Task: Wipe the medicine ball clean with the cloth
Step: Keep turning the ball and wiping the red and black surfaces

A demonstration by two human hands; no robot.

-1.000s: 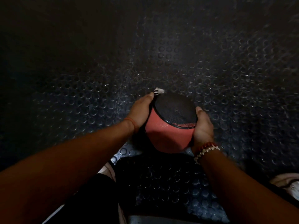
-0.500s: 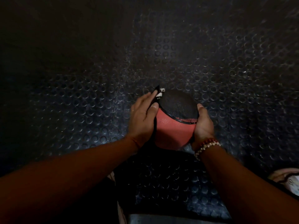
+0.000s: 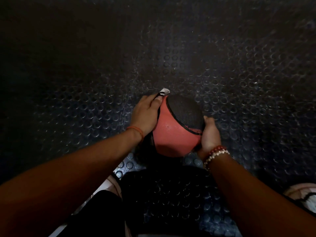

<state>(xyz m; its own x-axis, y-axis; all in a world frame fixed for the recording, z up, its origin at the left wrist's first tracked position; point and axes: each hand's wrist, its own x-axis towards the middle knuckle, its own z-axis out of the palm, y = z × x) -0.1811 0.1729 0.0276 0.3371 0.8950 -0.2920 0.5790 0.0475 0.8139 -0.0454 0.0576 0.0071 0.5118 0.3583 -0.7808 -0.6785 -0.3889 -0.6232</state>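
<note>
The medicine ball [image 3: 172, 134] is salmon red with a rough black panel on its upper right, and it sits low over the floor between my hands. My left hand [image 3: 145, 113] lies flat on the ball's left side and presses a dark cloth [image 3: 164, 92] against it. The cloth's white, black-striped corner sticks out past my fingertips, and a dark edge of it shows below my palm. My right hand [image 3: 209, 134] cups the ball's right side, thumb pointing up; its fingers are hidden behind the ball.
Black rubber flooring [image 3: 171, 62] with raised round studs fills the view and is dark at the top and left. My dark-clothed leg [image 3: 95, 212] is at the bottom, and a pale shoe [image 3: 306, 195] shows at the lower right edge.
The ball has turned, so the black panel sits more to the right and more red shows on the left. My left hand slid with the cloth up along the left side.
</note>
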